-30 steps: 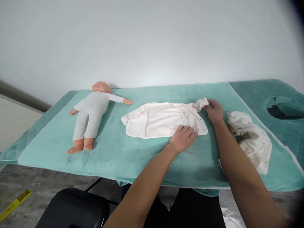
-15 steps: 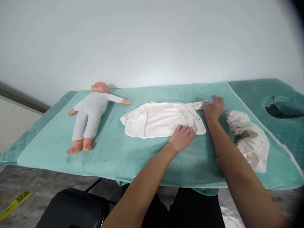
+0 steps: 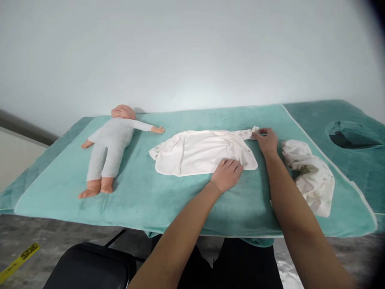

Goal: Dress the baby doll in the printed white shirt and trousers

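A white baby garment (image 3: 198, 152) lies spread on the teal towel (image 3: 144, 196). My left hand (image 3: 226, 174) rests flat on the garment's near right edge, fingers together and stretched out. My right hand (image 3: 266, 139) pinches the end of the garment's sleeve (image 3: 246, 134) at the far right, holding it flat on the towel. A baby doll (image 3: 111, 144) in a grey suit lies on its back to the left, apart from both hands.
A crumpled patterned white cloth (image 3: 311, 174) lies just right of my right forearm. The padded table's face hole (image 3: 349, 136) is at the far right. A black chair seat (image 3: 90, 267) stands below the table's near edge. A wall runs behind.
My right hand drew the sleeve out straight to the right and laid it flat, then shifted slightly back left. My left hand stayed pressed on the garment.
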Tool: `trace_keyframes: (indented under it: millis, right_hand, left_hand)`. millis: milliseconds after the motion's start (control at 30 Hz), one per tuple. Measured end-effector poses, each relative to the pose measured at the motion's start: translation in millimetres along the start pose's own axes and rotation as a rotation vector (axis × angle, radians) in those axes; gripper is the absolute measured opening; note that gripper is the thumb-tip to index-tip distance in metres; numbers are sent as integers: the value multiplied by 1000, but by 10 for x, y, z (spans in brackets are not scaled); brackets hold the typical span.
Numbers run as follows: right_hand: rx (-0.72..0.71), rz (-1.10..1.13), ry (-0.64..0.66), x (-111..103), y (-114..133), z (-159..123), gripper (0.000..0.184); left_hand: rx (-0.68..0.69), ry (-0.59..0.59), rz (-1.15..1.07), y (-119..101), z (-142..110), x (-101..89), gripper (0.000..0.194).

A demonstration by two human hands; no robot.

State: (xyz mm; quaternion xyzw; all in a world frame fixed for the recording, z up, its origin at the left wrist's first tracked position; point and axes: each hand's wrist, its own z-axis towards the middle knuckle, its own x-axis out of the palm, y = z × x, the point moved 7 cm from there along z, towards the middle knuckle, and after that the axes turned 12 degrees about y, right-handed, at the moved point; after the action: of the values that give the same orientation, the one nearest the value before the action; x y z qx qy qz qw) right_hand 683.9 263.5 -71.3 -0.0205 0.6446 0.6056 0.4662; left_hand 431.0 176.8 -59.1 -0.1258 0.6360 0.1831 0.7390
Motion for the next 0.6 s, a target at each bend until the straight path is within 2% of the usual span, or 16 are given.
trace_keyframes:
  millis: [100, 233, 333, 467, 600]
  right_hand:
    - [12, 44, 54, 21, -20, 6, 24]
    - [79, 55, -18, -68, -39, 1, 25]
    - [142, 137, 56, -55, -30, -25, 27]
    - [110, 423, 218, 10, 54, -103, 28]
    - [99, 789, 238, 30, 86, -150, 31]
  left_hand:
    - [-8, 15, -5, 2, 6, 19, 24]
    - [-9, 16, -10, 0, 9, 33, 24]
    - [-10, 8, -16, 5, 5, 23, 24]
    - [-10, 13, -17, 9, 3, 8, 25]
    - [-16, 31, -18, 12, 11, 11, 25]
